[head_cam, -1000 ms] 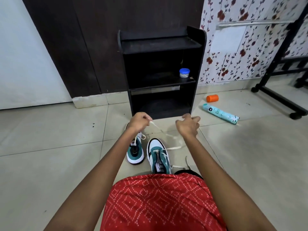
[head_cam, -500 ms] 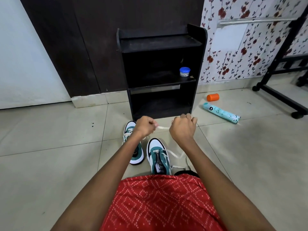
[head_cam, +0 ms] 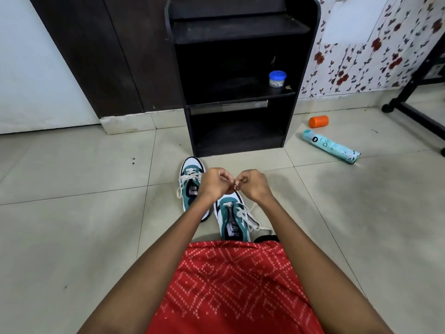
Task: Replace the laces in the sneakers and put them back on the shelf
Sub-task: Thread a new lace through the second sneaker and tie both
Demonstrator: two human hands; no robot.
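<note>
Two sneakers on floor [head_cam: 72, 213] in front of shelf [head_cam: 305, 56], side by side, long axes running away from person, toes toward shelf. Far sneaker [head_cam: 190, 184] laced, ends loose. Near sneaker [head_cam: 232, 220] by knee, lace [head_cam: 249, 216] slack, trailing right. Left hand [head_cam: 214, 183] and right hand [head_cam: 252, 185] meet over near sneaker's toe, fingers curled, grip narrow, pinching lace. Jar [head_cam: 277, 78] on middle shelf board; can [head_cam: 331, 147] and cap [head_cam: 318, 121] on floor at right.

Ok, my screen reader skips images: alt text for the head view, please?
The left hand and right hand pinch a white lace together above two green-and-white sneakers on the floor. Behind stands a black shelf holding a small blue-lidded jar.
</note>
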